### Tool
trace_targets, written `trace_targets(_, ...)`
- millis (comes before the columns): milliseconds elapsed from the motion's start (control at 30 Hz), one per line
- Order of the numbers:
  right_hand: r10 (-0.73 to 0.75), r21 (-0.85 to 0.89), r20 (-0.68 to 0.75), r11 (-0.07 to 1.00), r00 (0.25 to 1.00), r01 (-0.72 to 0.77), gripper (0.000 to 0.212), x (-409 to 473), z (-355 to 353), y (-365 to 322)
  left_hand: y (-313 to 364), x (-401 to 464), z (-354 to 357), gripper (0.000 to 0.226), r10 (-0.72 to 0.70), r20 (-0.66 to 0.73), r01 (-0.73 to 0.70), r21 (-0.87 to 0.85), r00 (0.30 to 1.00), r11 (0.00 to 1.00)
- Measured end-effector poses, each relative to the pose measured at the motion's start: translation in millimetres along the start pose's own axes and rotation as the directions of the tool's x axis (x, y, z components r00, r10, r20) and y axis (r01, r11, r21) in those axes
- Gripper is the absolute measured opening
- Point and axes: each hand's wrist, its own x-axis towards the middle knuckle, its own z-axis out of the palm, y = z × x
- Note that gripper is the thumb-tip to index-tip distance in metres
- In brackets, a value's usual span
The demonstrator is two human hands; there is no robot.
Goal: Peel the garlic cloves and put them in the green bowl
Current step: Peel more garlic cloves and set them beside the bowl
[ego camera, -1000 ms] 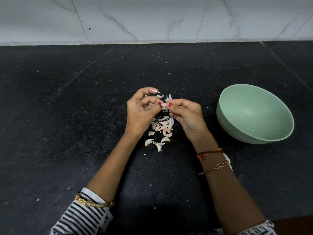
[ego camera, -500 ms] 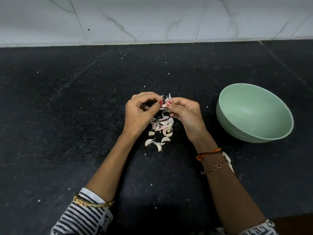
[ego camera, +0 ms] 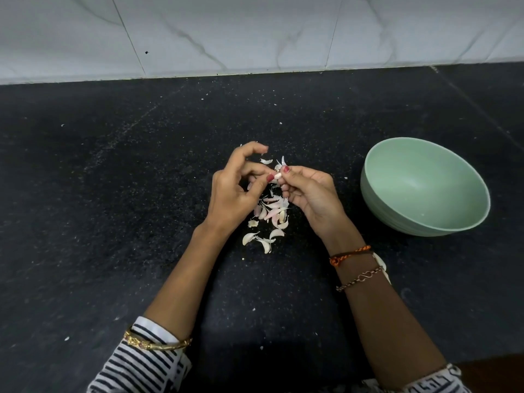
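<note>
So there's one small garlic clove (ego camera: 277,176) held up in the air between both hands, right above the middle of the black counter (ego camera: 113,194). The right hand (ego camera: 310,198) pinches it from the right side, thumb and forefinger curled onto it, red nail polish showing. The left hand (ego camera: 236,191) has its thumb tip against the clove's left end; its forefinger is arched up and away, not touching, and the other fingers are curled in behind. Hard to say if the clove is fully peeled, it's tiny and half hidden by the fingertips.

Directly under the hands sits a pile of cloves and skins (ego camera: 270,212), pinkish and white, with a few loose cloves (ego camera: 262,241) a bit nearer to the person. The green bowl (ego camera: 425,219) is off to the right, well apart from the pile, tipped a little toward the camera. I only see a speck or two inside it.

Far side is a white marble-look tiled wall (ego camera: 255,32). Striped sleeves and bracelets on both wrists.
</note>
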Motion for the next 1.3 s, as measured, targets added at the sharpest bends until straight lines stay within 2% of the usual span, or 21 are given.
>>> trace_targets(467,0.006,0.010,-0.016,1.000,1.000,-0.006,0.011,0,2,0,1,-1,8,0.038,-0.009,-0.032,0.009,-0.023,0.999,1.000)
trace_targets(567,0.021,0.031,-0.002,0.999,1.000,-0.021,0.012,0,1,-2,3,-2,9,0.036,-0.081,-0.044,0.074,-0.139,0.996,0.987)
trace_targets(700,0.079,0.078,0.064,0.993,0.995,-0.084,0.011,-1,-3,-5,5,-1,10,0.038,-0.192,0.011,0.185,-0.324,0.981,0.928)
trace_targets(800,0.095,0.124,0.083,0.987,0.992,-0.105,0.018,-2,-3,-5,4,-1,10,0.039,-0.231,0.012,0.218,-0.387,0.973,0.896)
trace_targets(967,0.026,0.104,0.033,0.994,0.999,-0.029,0.003,-5,5,-2,5,-2,9,0.037,-0.194,-0.058,0.165,-0.330,0.979,0.930)
trace_targets(1100,-0.002,0.032,0.026,0.999,1.000,0.001,0.007,-7,6,-3,4,-2,8,0.035,-0.163,-0.085,0.135,-0.269,0.983,0.954)
trace_targets(1200,-0.013,-0.038,0.068,0.999,0.998,0.016,0.003,-6,3,-6,3,-3,8,0.033,-0.165,-0.097,0.135,-0.262,0.982,0.956)
trace_targets(1300,0.027,-0.048,0.136,0.999,0.990,-0.021,0.007,-6,2,-7,2,-2,6,0.029,-0.178,-0.147,0.138,-0.247,0.973,0.959)
